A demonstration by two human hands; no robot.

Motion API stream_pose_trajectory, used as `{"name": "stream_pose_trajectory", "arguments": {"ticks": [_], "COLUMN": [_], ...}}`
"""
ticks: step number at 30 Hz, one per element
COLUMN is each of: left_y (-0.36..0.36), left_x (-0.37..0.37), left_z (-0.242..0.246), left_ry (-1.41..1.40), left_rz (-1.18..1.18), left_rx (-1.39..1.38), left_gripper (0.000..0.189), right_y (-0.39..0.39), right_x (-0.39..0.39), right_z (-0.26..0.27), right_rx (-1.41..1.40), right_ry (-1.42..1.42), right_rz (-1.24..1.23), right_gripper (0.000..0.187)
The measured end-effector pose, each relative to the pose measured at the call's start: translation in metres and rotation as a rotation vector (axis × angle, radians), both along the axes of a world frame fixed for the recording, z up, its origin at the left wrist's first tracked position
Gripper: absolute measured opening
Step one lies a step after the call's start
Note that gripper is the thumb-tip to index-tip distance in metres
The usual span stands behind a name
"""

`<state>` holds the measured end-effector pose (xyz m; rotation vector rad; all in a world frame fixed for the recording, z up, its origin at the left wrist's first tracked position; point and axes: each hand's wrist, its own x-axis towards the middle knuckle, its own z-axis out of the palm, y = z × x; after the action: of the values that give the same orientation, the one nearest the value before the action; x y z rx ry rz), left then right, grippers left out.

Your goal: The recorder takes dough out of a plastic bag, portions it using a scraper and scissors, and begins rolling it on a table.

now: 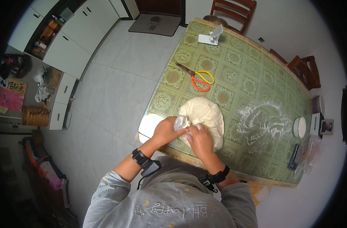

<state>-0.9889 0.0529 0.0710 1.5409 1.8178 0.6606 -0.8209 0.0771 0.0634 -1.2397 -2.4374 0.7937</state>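
Note:
A large, rounded mass of pale dough (202,111) lies at the near left of the table, seemingly wrapped in a clear plastic bag (179,122). My left hand (166,130) grips the bunched plastic at the dough's left side. Against it, the fingers of my right hand (201,141) pinch the gathered part over the dough, and both thumbs nearly meet. My fingers hide exactly how the plastic is gathered. Beyond the dough rest scissors (195,74) with one red and one yellow handle, blades pointing away to the left.
Scattered flour (263,122) covers the table (247,85) right of the dough. At the right edge stand a bowl of white powder (300,127), a dark flat device (293,156) and crumpled plastic (311,154). A white stand (213,37) is at the far end.

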Motion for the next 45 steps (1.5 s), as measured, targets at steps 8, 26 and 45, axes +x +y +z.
{"name": "stream_pose_trajectory", "arguments": {"ticks": [8,26,45], "left_y": [-0.002,0.009,0.024], "left_x": [0.005,0.032,0.049], "left_z": [-0.033,-0.005,0.01], "left_ry": [-0.298,-1.163,-1.308], "left_rz": [0.081,0.752,0.696], "left_rx": [-0.292,-0.289,-0.24], "left_gripper": [0.036,0.011,0.018], "right_y": [0.003,-0.027,-0.017], "right_x": [0.004,0.059,0.133], "right_z": [-0.005,0.007,0.047], "right_rx": [0.185,0.127,-0.105], "right_ry": [0.0,0.086,0.227], "right_rz": [0.102,0.104,-0.393], "right_gripper": [0.009,0.014,0.016]}}
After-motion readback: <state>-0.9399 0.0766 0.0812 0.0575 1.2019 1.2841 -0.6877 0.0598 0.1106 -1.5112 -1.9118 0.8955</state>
